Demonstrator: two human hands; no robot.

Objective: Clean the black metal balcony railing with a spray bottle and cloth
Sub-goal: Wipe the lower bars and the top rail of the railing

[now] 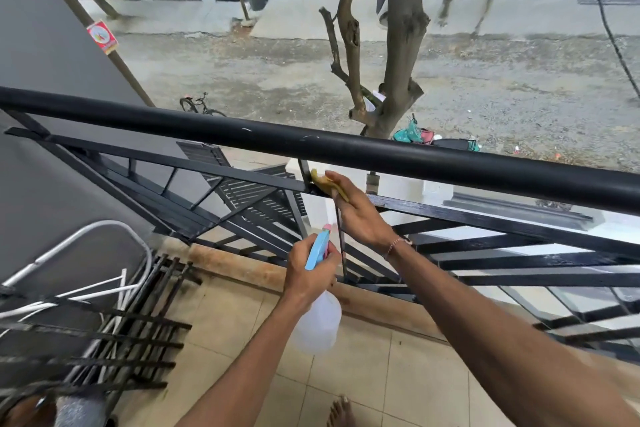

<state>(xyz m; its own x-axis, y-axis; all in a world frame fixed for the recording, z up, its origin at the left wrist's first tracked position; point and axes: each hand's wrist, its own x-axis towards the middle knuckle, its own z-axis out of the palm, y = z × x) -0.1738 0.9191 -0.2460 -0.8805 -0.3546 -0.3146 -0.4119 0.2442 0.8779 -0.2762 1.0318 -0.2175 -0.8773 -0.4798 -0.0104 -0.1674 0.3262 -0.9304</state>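
Now: your right hand [356,215] fingers press the yellow cloth [327,184] on an inner bar under the top rail [346,146] | left hand [308,270] grips the spray bottle [318,315] below | railing [502,229] partly glossy; most bars seemingly still to wipe.

R hand [356,215] w/ yellow cloth [327,184] on railing [346,149], L hand [308,274] gripping spray bottle [318,319]

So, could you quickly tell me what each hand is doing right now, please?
Left hand: grips the spray bottle.
Right hand: holds the cloth against the railing.
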